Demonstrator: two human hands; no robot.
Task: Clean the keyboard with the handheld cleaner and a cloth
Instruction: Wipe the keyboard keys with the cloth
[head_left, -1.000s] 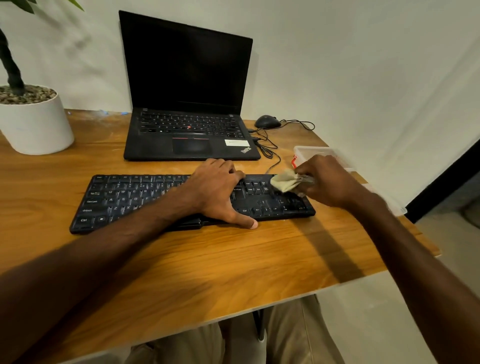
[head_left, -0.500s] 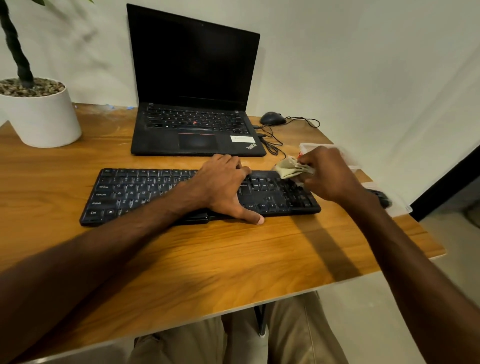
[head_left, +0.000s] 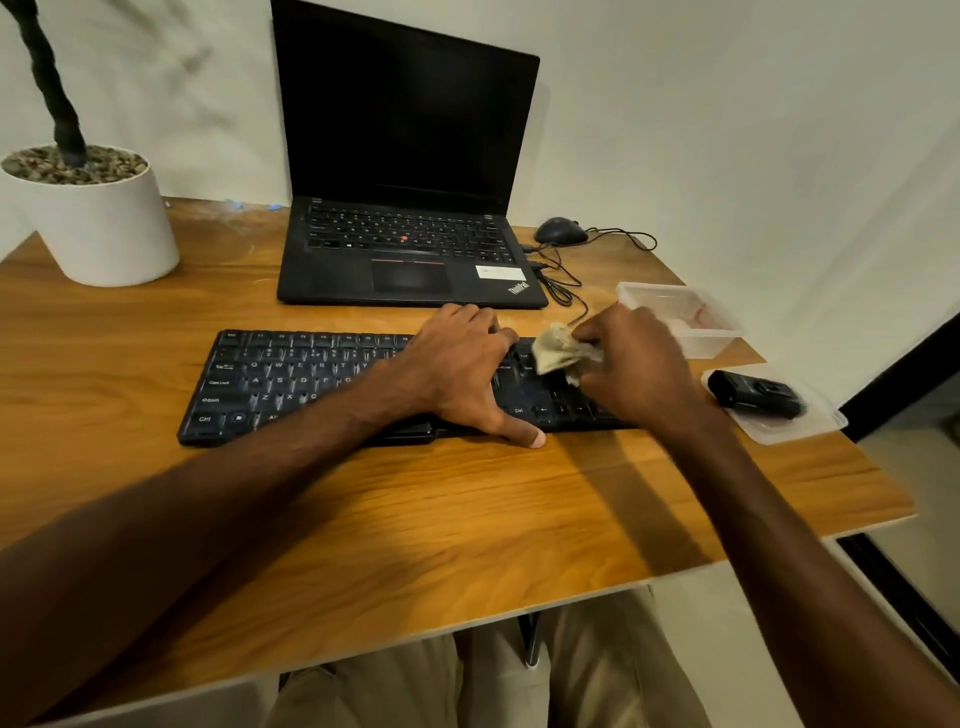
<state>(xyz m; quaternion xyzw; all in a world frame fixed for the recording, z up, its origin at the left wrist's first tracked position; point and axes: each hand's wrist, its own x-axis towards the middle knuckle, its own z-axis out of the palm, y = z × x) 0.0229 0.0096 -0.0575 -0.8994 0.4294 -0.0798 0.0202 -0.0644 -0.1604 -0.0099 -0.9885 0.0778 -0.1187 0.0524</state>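
Pale walls back a wooden desk (head_left: 467, 519) whose near edge and right corner both show. Much of the keyboard (head_left: 291, 384) is covered. The left hand (head_left: 457, 374) lies flat over its middle with fingers fairly straight, gripping nothing, its thumb tip on the desk at the near edge. The right hand (head_left: 634, 369) hides the right end. Its fingers are curled round a crumpled pale cloth (head_left: 558, 351), which touches the keys towards the far right. How much cloth is tucked in the palm cannot be told.

The plant in the white pot (head_left: 104, 228) is cut off at the top.

The keyboard's long axis runs left to right, roughly parallel to the near edge, with its lettering facing the person. The black handheld cleaner (head_left: 753, 395) lies on a clear lid (head_left: 810, 426) just right of the keyboard, near the desk's right edge, also lengthwise left to right. Its details are hard to make out.

A clear box (head_left: 680, 317) sits behind it. An open laptop (head_left: 405, 156) stands just behind the keyboard, with a wired mouse (head_left: 558, 231) beside it. A broad strip of wood lies between the keyboard and the near edge, and more lies to the keyboard's left.
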